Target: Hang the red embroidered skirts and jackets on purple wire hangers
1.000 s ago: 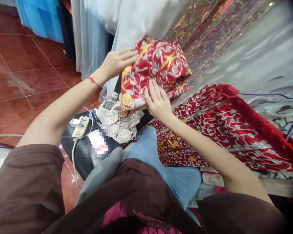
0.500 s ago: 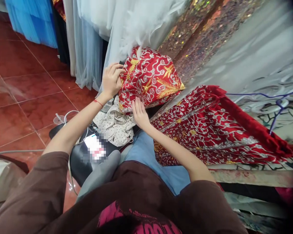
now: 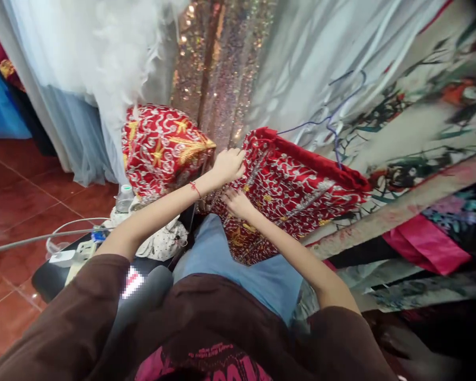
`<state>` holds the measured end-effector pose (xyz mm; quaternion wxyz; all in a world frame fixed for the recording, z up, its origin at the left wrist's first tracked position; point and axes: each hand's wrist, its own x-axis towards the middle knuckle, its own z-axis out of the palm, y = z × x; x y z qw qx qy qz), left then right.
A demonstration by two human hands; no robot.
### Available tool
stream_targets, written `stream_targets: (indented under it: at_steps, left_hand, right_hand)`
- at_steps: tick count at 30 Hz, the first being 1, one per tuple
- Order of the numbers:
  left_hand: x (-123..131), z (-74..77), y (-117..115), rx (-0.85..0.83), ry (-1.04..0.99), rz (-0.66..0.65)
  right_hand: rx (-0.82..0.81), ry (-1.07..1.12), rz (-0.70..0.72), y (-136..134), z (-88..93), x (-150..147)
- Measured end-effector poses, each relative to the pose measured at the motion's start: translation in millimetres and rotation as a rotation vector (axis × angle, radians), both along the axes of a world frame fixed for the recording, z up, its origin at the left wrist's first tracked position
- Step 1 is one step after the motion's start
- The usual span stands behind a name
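- Head view: two bare hands are in view, both the person's own, and both meet at one red embroidered cloth (image 3: 301, 182) that hangs spread in front of the knees.
- The left hand (image 3: 228, 165) is curled into a loose fist on the cloth's upper left edge and grips it; one thin red bracelet (image 3: 194, 188) sits on that wrist.
- The right hand (image 3: 236, 202) lies just below the left, fingers against the cloth's lower left part; I cannot tell whether it pinches the cloth or only rests on it.
- There are two red pieces with silver and gold embroidery: the spread cloth under the hands, and one folded bundle (image 3: 158, 151) to its left, apart from both hands.
- One purple hanger (image 3: 333, 127) sticks up above the spread cloth's dark red top hem.
- The bundle sits on one white spotted cloth (image 3: 162, 244), with one clear bottle (image 3: 124, 198) beside it.
- One white power strip (image 3: 69, 257) lies on one black stool (image 3: 49, 283), lower left.
- Behind hang one white tulle drape (image 3: 83, 79) and one sequinned fabric (image 3: 218, 63); one pink cloth (image 3: 424, 244) shows at right.
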<state>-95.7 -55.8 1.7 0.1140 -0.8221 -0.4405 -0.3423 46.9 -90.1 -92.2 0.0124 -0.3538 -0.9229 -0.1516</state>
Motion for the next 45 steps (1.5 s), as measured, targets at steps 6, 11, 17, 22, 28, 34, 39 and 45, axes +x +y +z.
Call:
stream_targets:
  at_steps: [6,11,17,22,28,34,39,45]
  left_hand:
    - [76.3,28.8,86.5,0.054,-0.426,-0.086]
    - [104.7,33.7,116.0,0.134,-0.394,-0.135]
    - [112.2,7.2,69.6,0.259,-0.455,-0.052]
    - [112.2,1.4,44.0,0.235,-0.451,-0.053]
    - [110.6,1.5,40.4,0.219,-0.398,-0.023]
    - [114.8,-2.9,40.7,0.207,-0.462,-0.108]
    - [114.9,-5.4,40.4,0.25,-0.425,-0.084]
    - [107.2,-6.5,43.3,0.25,-0.393,-0.113]
  right_hand:
    - [0.031,0.347,-0.408,25.5,32.1,77.2]
    - [-0.035,0.652,-0.502,31.1,45.2,109.5]
    - [-0.208,1.053,-0.4,34.7,49.0,98.2]
    - [-0.404,1.433,-0.309,25.8,50.2,67.7]
    - [-0.036,0.95,-0.647,-2.1,26.3,80.6]
    - [-0.129,0.688,-0.815,-19.5,-47.6,100.0]
    - [-0.236,0.621,-0.897,-33.3,-96.2,106.9]
    - [-0.243,0.659,-0.893,-29.9,-92.0,103.6]
